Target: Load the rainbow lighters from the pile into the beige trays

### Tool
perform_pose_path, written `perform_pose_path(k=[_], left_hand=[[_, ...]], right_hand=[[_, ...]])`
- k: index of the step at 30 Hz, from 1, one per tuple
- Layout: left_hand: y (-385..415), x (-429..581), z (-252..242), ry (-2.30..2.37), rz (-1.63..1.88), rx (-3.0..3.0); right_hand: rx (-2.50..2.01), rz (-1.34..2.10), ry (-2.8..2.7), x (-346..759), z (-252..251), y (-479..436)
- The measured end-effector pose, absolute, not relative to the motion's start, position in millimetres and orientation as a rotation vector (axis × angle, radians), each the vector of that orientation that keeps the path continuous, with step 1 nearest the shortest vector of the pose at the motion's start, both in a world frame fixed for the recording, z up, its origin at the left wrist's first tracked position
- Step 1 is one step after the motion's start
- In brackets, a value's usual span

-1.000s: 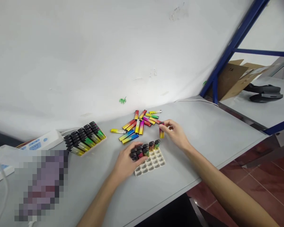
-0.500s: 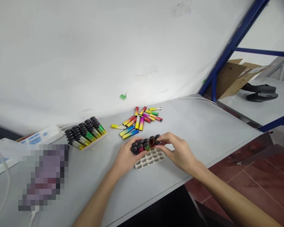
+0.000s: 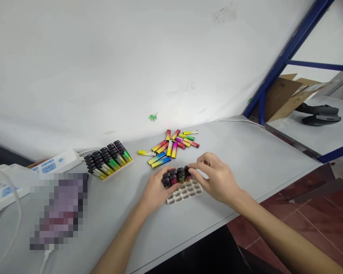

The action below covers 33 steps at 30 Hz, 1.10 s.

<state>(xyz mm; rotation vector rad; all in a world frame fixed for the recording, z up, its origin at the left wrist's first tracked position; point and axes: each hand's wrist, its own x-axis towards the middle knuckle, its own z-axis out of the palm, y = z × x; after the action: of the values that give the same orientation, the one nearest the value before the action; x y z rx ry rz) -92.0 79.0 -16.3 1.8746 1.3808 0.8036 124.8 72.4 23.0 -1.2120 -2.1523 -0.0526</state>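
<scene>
Grey table (image 3: 246, 152) beneath the right hand (image 3: 218, 178) and left hand (image 3: 156, 190), loose lighters (image 3: 174, 149) lying beyond them, packed tray (image 3: 119, 171) left of the left hand, holed tray (image 3: 185, 191) between both, upright lighters (image 3: 173, 178) in it clasped by the left, end lighter (image 3: 188, 176) pinched by the right.

Left fingers (image 3: 174, 187) hide part of the off-white, many-holed tray (image 3: 185, 192) from me; left of it, a purplish-grey object (image 3: 62, 203) is pixelated.
</scene>
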Motion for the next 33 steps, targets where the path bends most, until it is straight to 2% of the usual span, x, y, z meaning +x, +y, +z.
perform_pose_path(k=[4,8,14,24,29,33], left_hand=[[79,-93,-19,1.385,0.799,1.877],[80,-94,-21,1.369,0.825,1.895],[80,-95,-20,1.379,0.794,1.904],[79,-95,-22,1.375,0.777,1.920],[79,-95,-22,1.361,0.776,1.944],[79,-95,-20,1.377,0.767,1.934]], right_hand=[[-1.228,0.073,-2.099,122,35,122],[-1.348,0.164,-2.309,110,36,194],[-1.474,0.067,-2.668,79,28,264],[-1.791,0.073,-2.397,38,13,290],[-1.889,0.223,-2.172,30,6,286],[-1.778,0.402,-2.083,31,8,283]])
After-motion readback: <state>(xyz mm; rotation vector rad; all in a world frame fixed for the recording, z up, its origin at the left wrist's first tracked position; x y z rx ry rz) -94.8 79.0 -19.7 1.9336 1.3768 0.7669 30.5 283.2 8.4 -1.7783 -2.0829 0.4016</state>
